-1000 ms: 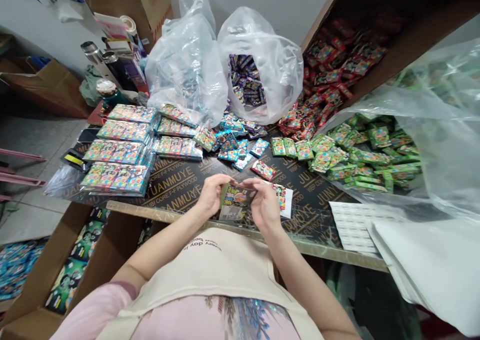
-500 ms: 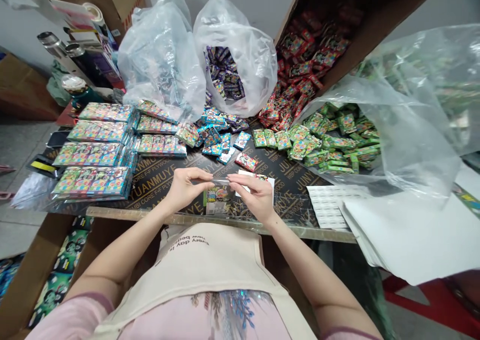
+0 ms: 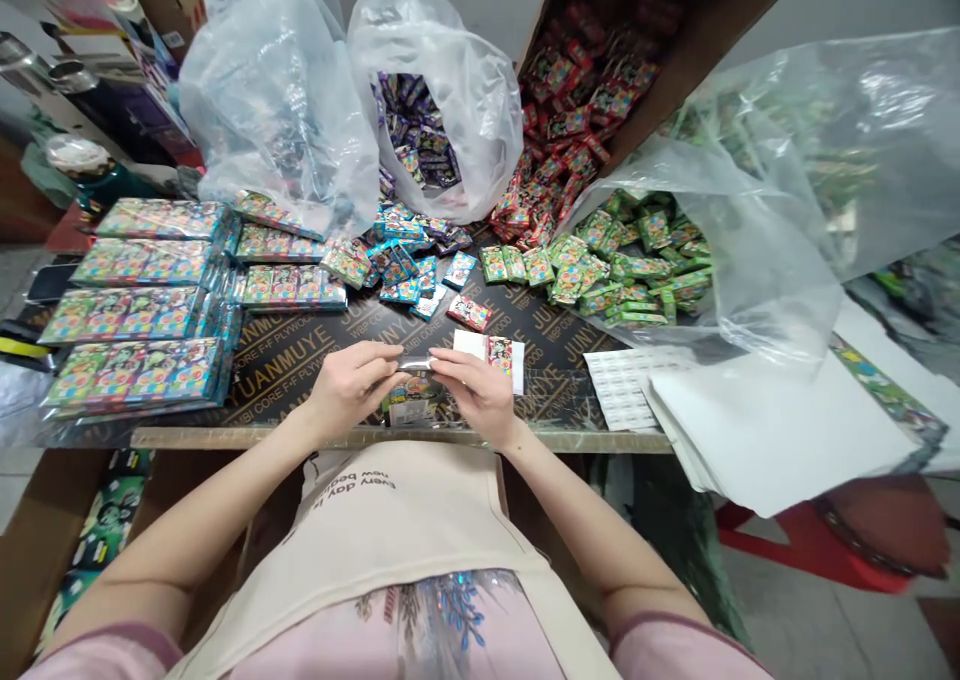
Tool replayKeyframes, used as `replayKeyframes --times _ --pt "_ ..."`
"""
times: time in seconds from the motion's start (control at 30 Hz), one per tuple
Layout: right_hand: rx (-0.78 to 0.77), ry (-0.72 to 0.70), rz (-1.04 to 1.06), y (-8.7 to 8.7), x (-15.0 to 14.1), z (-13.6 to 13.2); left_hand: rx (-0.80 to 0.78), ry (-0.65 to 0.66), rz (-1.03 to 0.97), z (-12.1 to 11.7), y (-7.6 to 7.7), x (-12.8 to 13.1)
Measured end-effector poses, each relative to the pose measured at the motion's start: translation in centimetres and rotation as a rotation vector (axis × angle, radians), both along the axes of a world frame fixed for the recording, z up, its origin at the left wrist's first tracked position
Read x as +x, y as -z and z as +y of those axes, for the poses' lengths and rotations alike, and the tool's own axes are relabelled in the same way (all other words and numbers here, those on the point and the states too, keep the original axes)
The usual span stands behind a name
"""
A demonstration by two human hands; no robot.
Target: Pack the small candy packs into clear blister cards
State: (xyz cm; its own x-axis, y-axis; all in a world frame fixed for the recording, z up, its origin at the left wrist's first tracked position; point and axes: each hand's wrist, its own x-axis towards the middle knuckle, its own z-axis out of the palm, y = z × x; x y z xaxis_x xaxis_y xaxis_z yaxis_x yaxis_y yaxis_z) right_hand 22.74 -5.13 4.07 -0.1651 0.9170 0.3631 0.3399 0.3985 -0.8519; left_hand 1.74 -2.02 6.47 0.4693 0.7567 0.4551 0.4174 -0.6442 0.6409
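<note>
At the table's front edge, a clear plastic sleeve (image 3: 412, 406) with green and dark printing lies in front of me. My left hand (image 3: 351, 388) pinches the left end of its folded top edge between thumb and fingers. The other end of that shiny strip is pinched by my right hand (image 3: 478, 392), with a short stretch showing between the hands. Just behind my right fingers lies a white card (image 3: 470, 342) with a red printed piece (image 3: 501, 354). Farther back are a single red packet (image 3: 469, 312) and loose blue packets (image 3: 401, 265).
Stacks of sleeved packet sets (image 3: 135, 370) stand on the left. Behind are plastic bags, one holding purple packets (image 3: 420, 135), and a carton of red packets (image 3: 574, 110). Green packets (image 3: 637, 270) spill from a bag at right, near a white label sheet (image 3: 619, 390) and white sheets (image 3: 757, 410).
The view has shifted, so the table's contents sit farther left. Both hands keep their pinch on the sleeve's top edge, with the left fingers more curled and the strip folded down.
</note>
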Motion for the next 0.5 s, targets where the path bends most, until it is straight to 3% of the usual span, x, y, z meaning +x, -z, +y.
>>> replayKeyframes --times 0.13,0.23,0.3,0.37,0.43,0.5 --pt "0.039 0.025 -0.012 0.1 -0.4 -0.2 -0.006 0.061 -0.014 0.4 0.3 0.6" --pt "-0.031 0.084 0.038 0.0 1.4 1.5 -0.022 -0.002 -0.098 0.9 0.0 0.1" --pt "-0.060 0.238 0.029 0.7 3.5 3.2 -0.056 -0.184 -0.187 1.4 0.4 -0.9" --pt "-0.065 0.389 -0.063 2.5 5.4 5.0 -0.093 -0.464 -0.296 1.9 1.7 -2.5" --pt "-0.085 0.419 -0.222 4.7 6.4 6.6 -0.151 -0.735 -0.359 2.3 3.8 -4.6" --pt "-0.104 0.349 -0.399 6.8 6.2 8.0 -0.265 -0.879 -0.279 2.3 6.3 -6.6"
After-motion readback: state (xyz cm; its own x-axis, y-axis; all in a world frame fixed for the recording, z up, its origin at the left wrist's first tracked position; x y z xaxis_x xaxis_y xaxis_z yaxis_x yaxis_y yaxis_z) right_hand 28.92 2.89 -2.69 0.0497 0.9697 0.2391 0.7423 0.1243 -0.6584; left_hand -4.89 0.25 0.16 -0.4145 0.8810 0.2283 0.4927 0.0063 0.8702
